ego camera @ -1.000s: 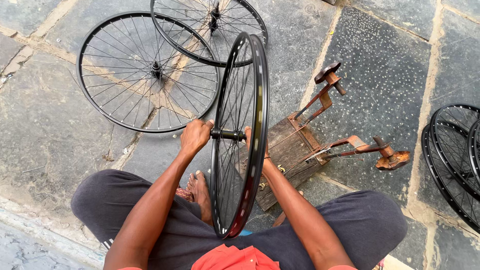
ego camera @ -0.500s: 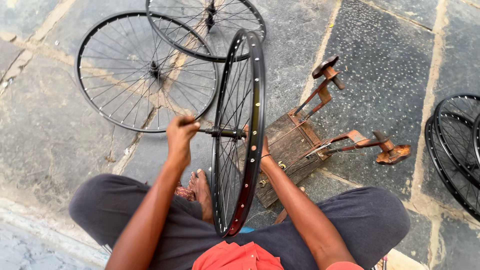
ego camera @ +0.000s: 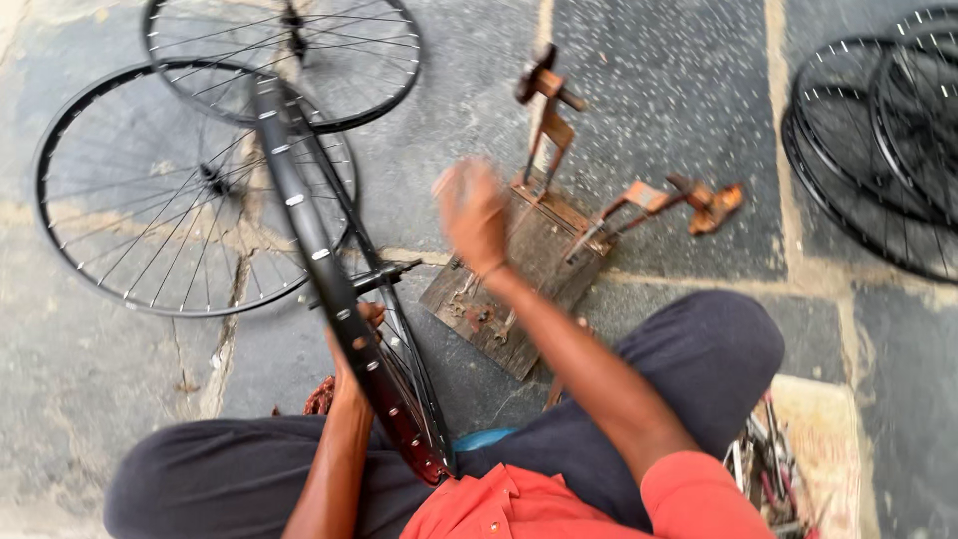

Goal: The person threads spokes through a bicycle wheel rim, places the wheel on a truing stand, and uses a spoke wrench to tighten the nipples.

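Lying flat on the stone floor (ego camera: 90,399) at your far left are two spoked wheels (ego camera: 130,230), and just right of them your left hand (ego camera: 351,344) closes its fingers around the black rim (ego camera: 309,250) of a bicycle wheel tilted on edge across your lap, its axle (ego camera: 384,274) poking out to the right. Further right, your right hand (ego camera: 471,212) hangs blurred above the rusty wooden truing stand (ego camera: 519,274), fingers seemingly loose and empty though you cannot tell for sure, and more black rims (ego camera: 878,150) lie stacked at the far right.
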